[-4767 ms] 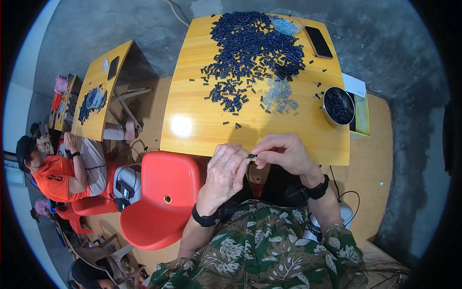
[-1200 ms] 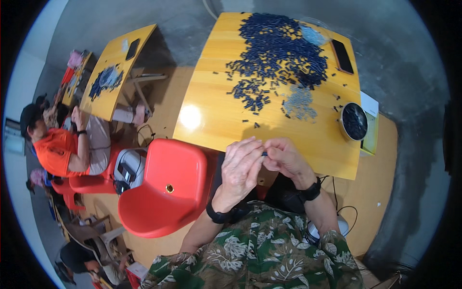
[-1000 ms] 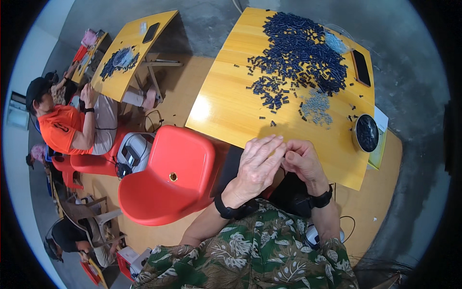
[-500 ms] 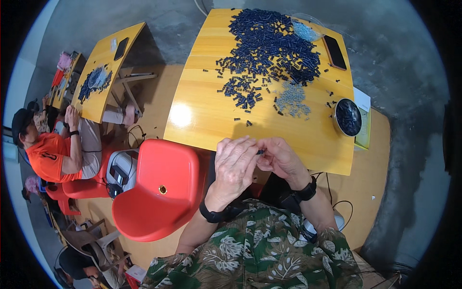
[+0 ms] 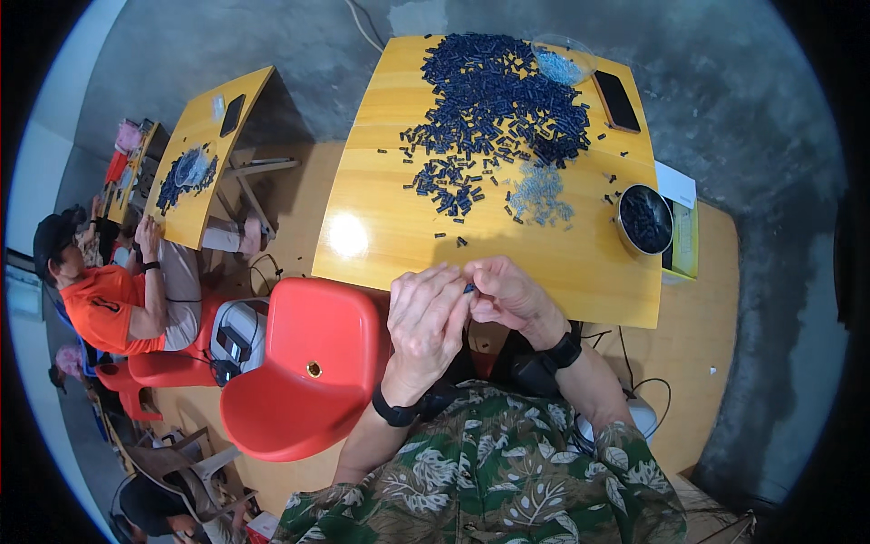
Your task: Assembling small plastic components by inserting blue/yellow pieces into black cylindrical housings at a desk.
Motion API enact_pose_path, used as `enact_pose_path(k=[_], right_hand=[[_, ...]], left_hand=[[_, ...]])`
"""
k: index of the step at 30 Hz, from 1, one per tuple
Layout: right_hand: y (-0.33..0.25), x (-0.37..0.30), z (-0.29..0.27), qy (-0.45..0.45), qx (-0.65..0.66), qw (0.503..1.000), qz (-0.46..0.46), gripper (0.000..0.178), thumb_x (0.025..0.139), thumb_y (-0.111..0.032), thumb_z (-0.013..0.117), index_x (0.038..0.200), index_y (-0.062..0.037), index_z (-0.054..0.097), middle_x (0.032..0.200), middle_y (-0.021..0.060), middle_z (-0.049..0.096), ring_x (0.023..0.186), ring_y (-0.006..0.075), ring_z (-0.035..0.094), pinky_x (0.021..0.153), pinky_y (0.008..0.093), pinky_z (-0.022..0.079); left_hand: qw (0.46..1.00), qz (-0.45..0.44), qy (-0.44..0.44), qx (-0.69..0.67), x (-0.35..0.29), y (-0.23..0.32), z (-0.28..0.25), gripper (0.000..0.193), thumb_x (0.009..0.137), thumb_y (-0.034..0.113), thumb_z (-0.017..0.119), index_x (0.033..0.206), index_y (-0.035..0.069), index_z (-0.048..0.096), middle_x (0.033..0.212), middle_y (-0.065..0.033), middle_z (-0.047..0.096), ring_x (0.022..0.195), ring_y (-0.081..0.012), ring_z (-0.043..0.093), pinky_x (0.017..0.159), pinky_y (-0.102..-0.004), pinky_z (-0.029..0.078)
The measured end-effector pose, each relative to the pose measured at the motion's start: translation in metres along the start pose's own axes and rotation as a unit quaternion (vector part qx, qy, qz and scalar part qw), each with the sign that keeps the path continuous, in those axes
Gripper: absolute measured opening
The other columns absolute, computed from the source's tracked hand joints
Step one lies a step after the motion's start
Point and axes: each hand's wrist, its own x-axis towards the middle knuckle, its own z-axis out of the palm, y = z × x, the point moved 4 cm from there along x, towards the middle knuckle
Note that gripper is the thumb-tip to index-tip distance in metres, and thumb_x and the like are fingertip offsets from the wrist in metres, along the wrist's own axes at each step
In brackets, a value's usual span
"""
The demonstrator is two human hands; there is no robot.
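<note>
Just one dark piece (image 5: 469, 288) between fingers (image 5: 446, 292).

No legible text; dark marking (image 5: 111, 306) on orange shirt (image 5: 88, 315) (too small).

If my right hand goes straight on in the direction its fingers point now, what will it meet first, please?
Most likely the small dark piece at the fingertips, then the left hand just beyond it. How they line up in depth is hard to judge.
</note>
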Motion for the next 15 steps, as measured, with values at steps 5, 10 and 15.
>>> enact_pose_path(k=[5,10,15], right_hand=[[-0.010,-0.004,0.010,0.055,-0.052,0.995,-0.067,0.020,0.092,-0.018,0.070,0.097,-0.0005,0.062,0.067,-0.0027,0.053,0.050,0.0028,0.041,0.043,0.0175,0.030],[-0.019,-0.007,0.016,0.089,-0.112,0.984,-0.108,0.011,0.091,-0.010,0.069,0.091,0.0000,0.066,0.064,-0.0044,0.052,0.051,0.0020,0.040,0.044,0.0177,0.029],[-0.022,-0.008,0.016,0.094,-0.135,0.978,-0.131,0.009,0.090,-0.009,0.070,0.089,0.0001,0.067,0.066,-0.0038,0.054,0.051,0.0018,0.041,0.045,0.0176,0.030]], left_hand=[[1.000,-0.009,-0.003,0.018,-0.002,0.003,-0.004,0.021,0.073,-0.002,0.077,0.091,0.002,0.067,0.090,-0.0118,0.070,0.085,-0.0287,0.068,0.075,-0.0375,0.051],[0.999,-0.039,-0.019,-0.003,0.001,0.006,-0.005,0.018,0.076,-0.003,0.076,0.090,0.001,0.066,0.083,-0.0118,0.068,0.077,-0.0280,0.067,0.067,-0.0342,0.052],[0.998,-0.047,-0.018,-0.026,0.002,0.007,-0.003,0.014,0.077,-0.001,0.075,0.088,0.001,0.066,0.081,-0.0124,0.068,0.073,-0.0283,0.066,0.066,-0.0344,0.052]])
